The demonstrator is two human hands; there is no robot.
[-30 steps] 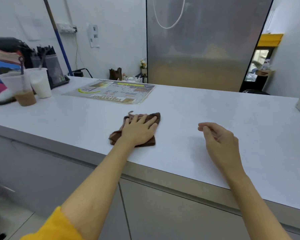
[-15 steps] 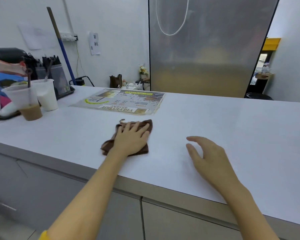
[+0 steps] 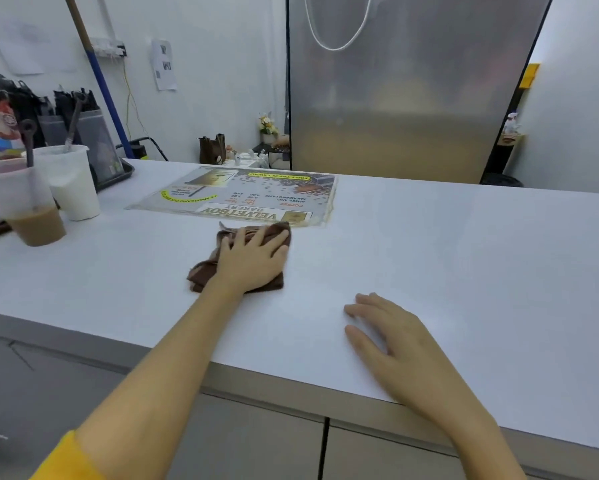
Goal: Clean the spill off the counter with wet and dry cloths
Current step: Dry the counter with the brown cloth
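Note:
A folded brown cloth lies on the white counter, just in front of the laminated menu. My left hand presses flat on top of the cloth with its fingers spread and straight. My right hand rests palm down on the bare counter near the front edge, to the right of the cloth, fingers straight and holding nothing. No spill shows on the counter surface, and no second cloth is in view.
A laminated bakery menu lies flat behind the cloth. At the left stand a cup of coffee and a white cup, both with stirrers, beside a black tray. A steel panel rises behind the counter.
My left hand has slid the cloth away from me, up to the menu's near edge. My right hand has lowered and flattened onto the counter near the front edge.

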